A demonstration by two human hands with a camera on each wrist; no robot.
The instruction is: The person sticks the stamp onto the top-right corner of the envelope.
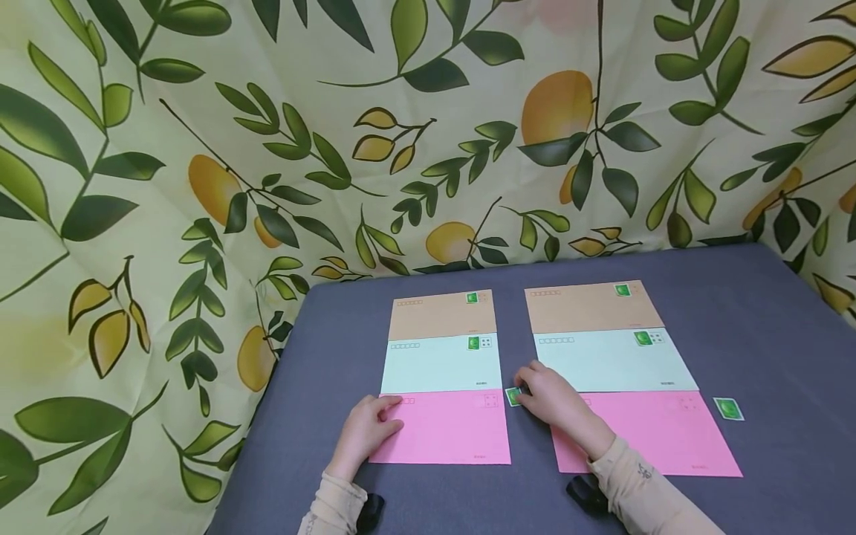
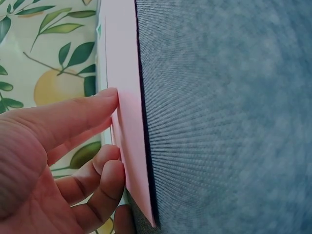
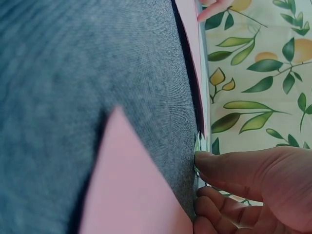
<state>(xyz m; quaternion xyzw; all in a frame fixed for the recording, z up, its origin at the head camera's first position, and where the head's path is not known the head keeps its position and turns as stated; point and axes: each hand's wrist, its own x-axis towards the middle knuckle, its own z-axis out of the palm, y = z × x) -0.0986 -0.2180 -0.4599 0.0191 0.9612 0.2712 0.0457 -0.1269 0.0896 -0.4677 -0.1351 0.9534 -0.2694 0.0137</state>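
Observation:
My left hand [image 1: 366, 432] rests on the left edge of the left pink envelope [image 1: 448, 427], its thumb and fingertips touching the paper. In the left wrist view that pink envelope [image 2: 127, 97] lies along the fingertips. Between the two columns of envelopes, my right hand [image 1: 553, 401] pinches a small green stamp [image 1: 513, 397] by its right side, close to the left pink envelope's upper right corner. The right wrist view shows this stamp [image 3: 197, 152] edge-on at the thumb tip. My right forearm crosses the right pink envelope [image 1: 658, 435], covering part of it.
Above the pink ones lie light blue envelopes [image 1: 438, 369] [image 1: 602, 364] and brown envelopes [image 1: 428, 318] [image 1: 588, 308], each bearing a green stamp. Another loose stamp [image 1: 729, 409] lies right of the right pink envelope on the dark blue tablecloth [image 1: 769, 334]. A leaf-patterned curtain [image 1: 401, 148] hangs behind.

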